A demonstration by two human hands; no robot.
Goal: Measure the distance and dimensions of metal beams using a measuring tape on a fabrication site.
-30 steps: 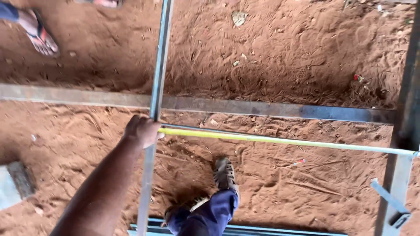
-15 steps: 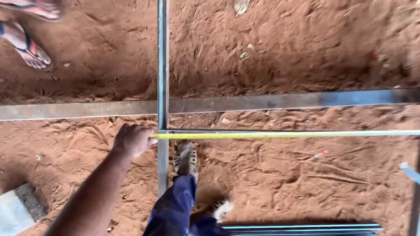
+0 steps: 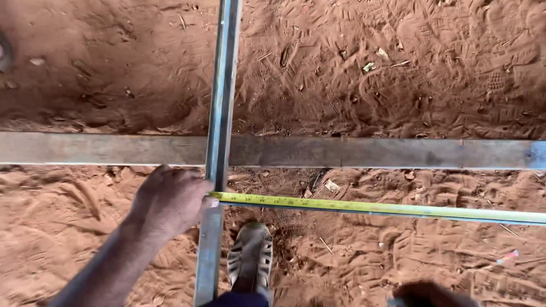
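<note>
From the head view, your left hand (image 3: 170,202) is closed, pinning the tape (image 3: 375,207) end against the upright bar (image 3: 219,142), just below the crossbar (image 3: 341,152). The tape already stretches rightward off-frame; no mark shows yet. Your right hand isn't visible.

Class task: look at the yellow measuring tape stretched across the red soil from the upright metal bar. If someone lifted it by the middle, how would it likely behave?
The yellow tape is thin and long, so it would probably bend or buckle. It looks light. The left hand pins its end against the metal bar; released, it might slip off.
</note>
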